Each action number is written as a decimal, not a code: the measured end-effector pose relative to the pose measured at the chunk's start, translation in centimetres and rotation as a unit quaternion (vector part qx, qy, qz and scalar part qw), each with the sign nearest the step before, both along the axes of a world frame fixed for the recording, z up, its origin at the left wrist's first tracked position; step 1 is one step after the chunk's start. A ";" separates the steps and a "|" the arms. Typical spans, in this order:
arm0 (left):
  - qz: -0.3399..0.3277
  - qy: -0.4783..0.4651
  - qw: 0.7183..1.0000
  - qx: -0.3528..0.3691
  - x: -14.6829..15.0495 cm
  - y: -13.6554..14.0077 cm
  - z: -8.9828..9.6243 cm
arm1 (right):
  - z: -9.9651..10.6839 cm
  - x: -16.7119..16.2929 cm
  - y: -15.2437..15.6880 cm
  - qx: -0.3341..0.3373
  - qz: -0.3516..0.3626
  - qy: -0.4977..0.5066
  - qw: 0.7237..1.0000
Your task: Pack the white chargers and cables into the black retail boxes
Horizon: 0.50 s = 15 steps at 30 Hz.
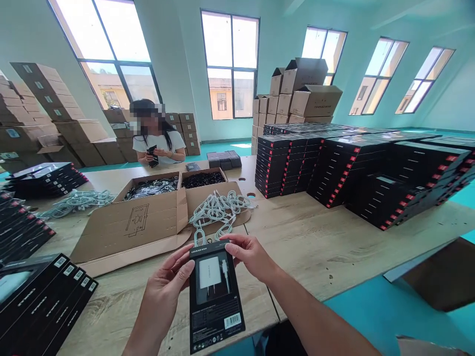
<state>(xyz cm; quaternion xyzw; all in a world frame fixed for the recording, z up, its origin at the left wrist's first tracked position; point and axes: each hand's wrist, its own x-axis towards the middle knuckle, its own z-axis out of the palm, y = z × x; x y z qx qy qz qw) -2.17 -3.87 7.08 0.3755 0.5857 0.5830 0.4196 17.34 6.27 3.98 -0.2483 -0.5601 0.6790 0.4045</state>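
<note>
Between my two hands is a black charger box (213, 316), tilted up at the table's near edge. Its clear window shows a white plug charger and a white cable end, with a barcode lower down. My left hand (168, 287) grips the upper left side, thumb on the front edge. At the top right corner my right hand (250, 252) pinches the box, its thumb on the front and fingers behind. Just beyond the box lies a heap of white cables (222, 210), partly on a cardboard flap (148, 222).
An open carton (180, 180) holds small dark and silvery pieces. Black boxes are stacked at right (282, 165) and at near left (44, 301). More white cables (79, 203) lie left. Across the table (297, 237) a person (159, 138) holds a dark item.
</note>
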 end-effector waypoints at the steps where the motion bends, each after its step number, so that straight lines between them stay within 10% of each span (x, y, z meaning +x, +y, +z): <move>1: -0.002 -0.004 1.000 -0.002 0.0 0.0 -0.2 | 0.0 0.0 -0.1 -0.003 -0.002 -0.001 1.000; 6: -0.012 -0.011 1.000 -0.008 -0.4 0.6 -1.4 | -0.2 0.0 -0.2 -0.002 -0.024 -0.012 1.000; 9: 0.057 0.140 0.988 0.033 0.7 -0.7 -2.9 | -0.6 -0.7 -0.6 -0.009 -0.059 -0.021 0.998; 15: 0.142 0.556 0.816 0.073 3.4 -4.3 -5.0 | -0.9 -3.9 -2.1 -0.031 -0.084 -0.002 0.996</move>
